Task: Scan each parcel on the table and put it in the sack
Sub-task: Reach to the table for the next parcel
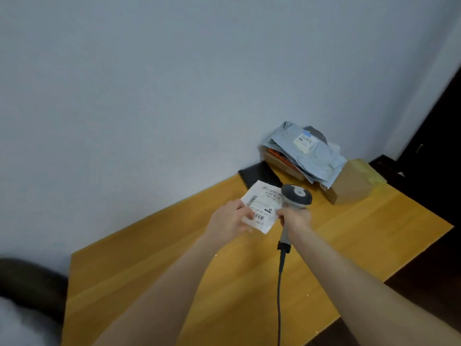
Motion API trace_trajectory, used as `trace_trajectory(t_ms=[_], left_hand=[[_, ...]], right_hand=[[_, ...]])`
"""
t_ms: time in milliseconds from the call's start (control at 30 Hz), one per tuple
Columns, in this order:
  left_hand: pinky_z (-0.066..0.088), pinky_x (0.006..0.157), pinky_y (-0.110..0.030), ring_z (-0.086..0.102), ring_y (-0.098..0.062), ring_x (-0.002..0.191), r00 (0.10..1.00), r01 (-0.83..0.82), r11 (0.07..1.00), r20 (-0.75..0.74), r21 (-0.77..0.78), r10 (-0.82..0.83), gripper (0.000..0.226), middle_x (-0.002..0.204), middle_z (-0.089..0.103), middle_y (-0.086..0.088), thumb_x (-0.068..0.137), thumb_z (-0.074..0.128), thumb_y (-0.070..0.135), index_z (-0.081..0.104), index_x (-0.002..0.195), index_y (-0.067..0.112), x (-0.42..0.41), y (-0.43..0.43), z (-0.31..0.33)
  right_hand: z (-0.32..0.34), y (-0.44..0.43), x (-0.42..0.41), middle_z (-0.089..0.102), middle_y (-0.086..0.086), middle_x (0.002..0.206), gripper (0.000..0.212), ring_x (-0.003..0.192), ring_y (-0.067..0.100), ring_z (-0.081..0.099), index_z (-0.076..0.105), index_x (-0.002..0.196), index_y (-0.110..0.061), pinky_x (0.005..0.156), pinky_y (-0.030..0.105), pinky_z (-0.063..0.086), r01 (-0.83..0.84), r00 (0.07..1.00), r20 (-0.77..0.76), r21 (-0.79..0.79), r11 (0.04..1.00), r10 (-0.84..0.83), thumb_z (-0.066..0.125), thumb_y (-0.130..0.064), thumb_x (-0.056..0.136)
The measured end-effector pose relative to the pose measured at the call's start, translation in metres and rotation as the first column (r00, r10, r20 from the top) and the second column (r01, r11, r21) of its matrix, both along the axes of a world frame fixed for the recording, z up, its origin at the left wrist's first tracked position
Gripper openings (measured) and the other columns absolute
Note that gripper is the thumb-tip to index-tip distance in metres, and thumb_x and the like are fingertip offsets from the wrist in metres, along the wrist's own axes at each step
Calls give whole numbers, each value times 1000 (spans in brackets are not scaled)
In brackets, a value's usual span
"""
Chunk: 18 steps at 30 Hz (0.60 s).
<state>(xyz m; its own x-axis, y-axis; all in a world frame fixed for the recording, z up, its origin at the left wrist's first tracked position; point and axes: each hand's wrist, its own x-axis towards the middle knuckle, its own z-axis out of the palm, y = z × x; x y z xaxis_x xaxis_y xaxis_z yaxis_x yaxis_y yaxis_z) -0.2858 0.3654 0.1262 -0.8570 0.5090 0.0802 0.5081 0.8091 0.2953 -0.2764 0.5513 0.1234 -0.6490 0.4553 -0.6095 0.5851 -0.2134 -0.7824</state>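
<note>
Two bare forearms reach in from the near edge over the yellow wooden surface (149, 283). Person's left hand (228, 219) pinches the near-left edge of a white flat plastic mailer parcel (265, 204), thumb across the printed label, barcodes facing up. Cannot tell whether the parcel is lifted or lying on the surface. Their right hand (295, 218) is clamped round the handle of a grey handheld barcode scanner (296, 194), whose head overlaps the parcel's right edge. Its black scanner cable (279, 295) runs from the handle's butt toward the near edge. Just beyond the parcel a black flat packet (257, 173) lies on the surface by the wall. In the far right corner a heap of pale blue-grey poly mailers (311, 153) is stacked over a brown box with orange print (282, 159). A brown cardboard box with yellowish tape (354, 182) touches the heap's right side. Near left, off the surface, are a dark rounded shape (30, 283) and something white (15, 325), both too blurred to identify. Plain pale wall (149, 96) behind.
</note>
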Motion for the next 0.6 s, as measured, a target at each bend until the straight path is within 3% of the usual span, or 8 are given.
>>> trace_trajectory(t_ms=[67,133,167,233,300,467,600], left_hand=[[41,85,-26,53,-13,104,963,-250,958,144,142,229,35,113,57,4,84,68,40,65,114,22,4,-12,8],[43,92,-28,56,-15,109,822,-560,754,344,342,454,42,120,60,-1,91,60,41,60,124,15,8,-16,20],[43,91,-27,58,-16,109,729,-674,639,476,371,492,46,121,62,-3,92,58,41,58,127,11,9,-17,26],[48,81,-26,64,-15,93,578,-788,509,701,347,418,47,107,69,-4,92,59,41,61,124,7,13,-20,33],[54,70,-26,68,-14,80,504,-821,453,814,347,289,40,92,73,-2,89,65,34,65,118,6,20,-24,40],[56,58,-25,72,-15,73,517,-823,399,824,403,233,17,83,75,-3,86,70,14,67,99,4,38,-29,49],[55,76,-33,68,-25,86,524,-851,239,783,467,334,26,100,70,-13,88,65,8,62,111,-4,45,-34,51]], right_hand=[[9,-2,0,60,11,72,22,69,27,58,54,69,-6,76,40,52,-43,998,-41,24,999,44,73,4,75],[18,-2,5,61,9,73,23,67,23,58,54,71,-8,76,40,53,-101,990,-91,32,994,104,72,5,76],[22,-3,8,62,7,74,23,67,21,58,55,73,-9,75,39,53,-138,982,-122,33,990,141,72,6,76],[29,-4,16,63,7,78,23,70,19,59,56,77,-10,71,37,52,-212,962,-169,40,976,216,71,7,77],[37,-4,23,63,7,78,23,68,19,57,56,77,-10,69,35,51,-272,940,-193,67,960,280,71,6,77],[44,-6,32,65,11,81,15,72,22,59,58,80,-5,77,40,54,-343,909,-219,89,935,354,70,4,79],[45,-10,42,66,9,71,13,66,21,61,61,77,-7,66,33,52,-268,929,-271,-29,963,251,71,-8,84]])
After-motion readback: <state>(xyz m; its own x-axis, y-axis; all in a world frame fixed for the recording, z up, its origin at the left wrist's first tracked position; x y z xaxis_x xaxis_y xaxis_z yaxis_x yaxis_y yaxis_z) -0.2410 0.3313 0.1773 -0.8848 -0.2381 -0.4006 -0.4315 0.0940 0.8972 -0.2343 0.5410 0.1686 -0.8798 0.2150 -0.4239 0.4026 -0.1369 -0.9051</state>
